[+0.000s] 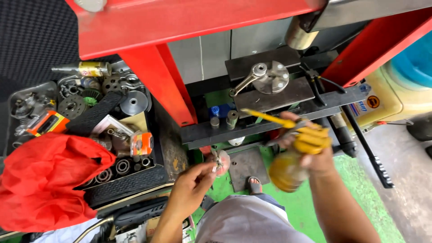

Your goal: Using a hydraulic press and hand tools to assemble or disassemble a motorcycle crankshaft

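1. A red steel press frame point(157, 49) fills the far part of the scene, with dark steel bed plates point(270, 96) across it; a grey metal hub with a lever arm point(270, 77) lies on the plates.
2. A crumpled red plastic bag point(45, 180) sits at the near left, overlapping a black tray of bearings, gears and rings point(112, 130).
3. The right hand point(310, 153) is closed around a yellow pump oil can point(288, 168). Its amber body hangs below the fingers; the thin yellow spout point(263, 116) runs up and to the left, towards the bed plates.
4. The left hand point(191, 186) pinches a small round metal part point(220, 162) between thumb and fingertips, just left of the can's body.
5. An orange rectangular box point(50, 122) and an orange-labelled can point(141, 143) lie in the tray; a yellow-labelled tube point(87, 69) lies lengthwise at its far edge. A round orange sticker point(372, 102) marks the cream machine at the right.
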